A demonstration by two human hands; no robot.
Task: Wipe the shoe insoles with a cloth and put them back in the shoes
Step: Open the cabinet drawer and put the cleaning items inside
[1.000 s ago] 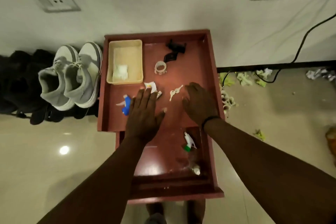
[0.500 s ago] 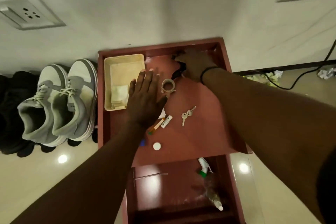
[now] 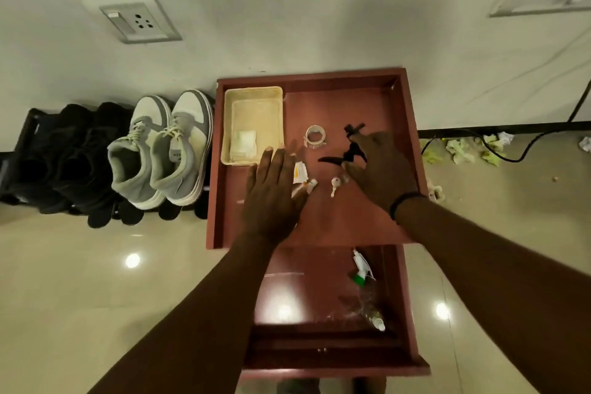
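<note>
Grey and white, the two shoes [image 3: 160, 150] stand side by side on the floor, toes toward the wall, just left of the red-brown stand [image 3: 220, 169]. Their laces are tied and their openings face up; whether the insoles are inside cannot be told. The cloth [image 3: 243, 141], a small pale folded square, lies in the cream tray [image 3: 254, 93] at the far left corner of the stand's top.

The left hand [image 3: 271, 198] lies flat with straight fingers on the top, just near of the tray, and holds nothing; it partly covers a white packet [image 3: 300, 172] and a small tube [image 3: 311, 183]. The right hand [image 3: 382, 166] is spread, palm down, over the right part of the top, its fingers straight and holding nothing; one black band circles its wrist. Its fingertips are at a black tool [image 3: 347, 157], and whether they touch it cannot be told. One tape roll [image 3: 315, 135] sits between the tray and the tool, and one key [image 3: 334, 184] lies between the hands.

On the lower shelf lies one spray bottle [image 3: 361, 269] with a green collar, beside a small bottle [image 3: 379, 323]. Dark shoes [image 3: 64, 157] fill the rack left of the grey pair. Two sockets [image 3: 140, 21] show on the wall, and one black cable [image 3: 524, 150] runs over the floor past crumpled paper scraps [image 3: 463, 147].
</note>
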